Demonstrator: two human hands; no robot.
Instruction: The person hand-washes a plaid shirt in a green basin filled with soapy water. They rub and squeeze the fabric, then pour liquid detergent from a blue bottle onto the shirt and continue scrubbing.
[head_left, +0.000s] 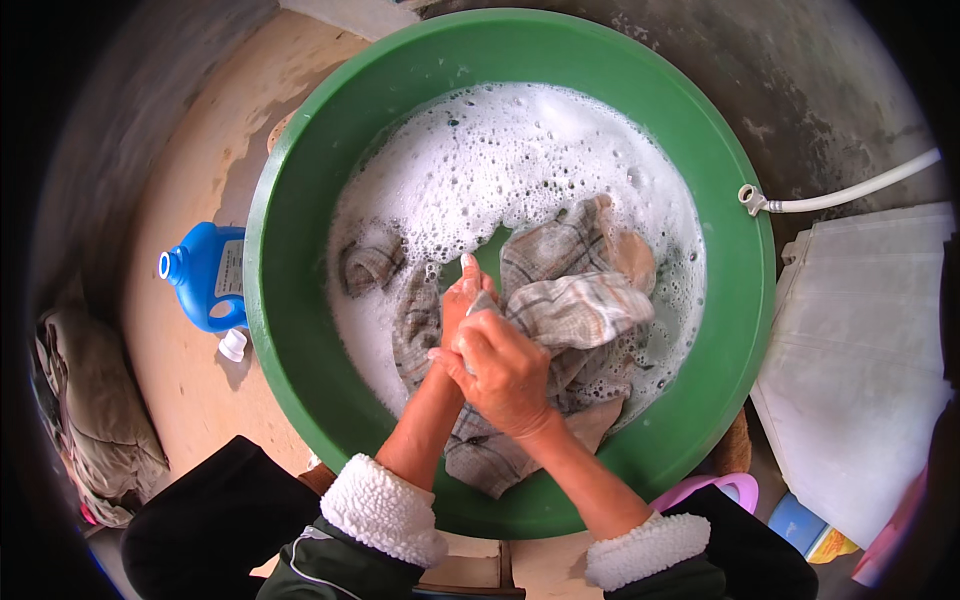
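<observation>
A wet plaid garment (577, 307) in grey, white and brown lies bunched in the soapy water of a large green plastic tub (510, 45). My right hand (502, 367) is closed in a fist around a fold of its cloth. Just beyond and to the left, my left hand (466, 289) grips the same garment with its thumb pointing away from me, partly hidden behind my right hand. Thick white suds (480, 165) cover much of the water, and green tub bottom shows through a gap by my left thumb.
On the floor to the left lies a blue detergent bottle (206, 277), uncapped, beside a white cap (232, 345). A white hose (855, 187) reaches the tub's right rim. Rumpled cloth (97, 405) is at far left; a pale plastic panel (855, 360) stands at right.
</observation>
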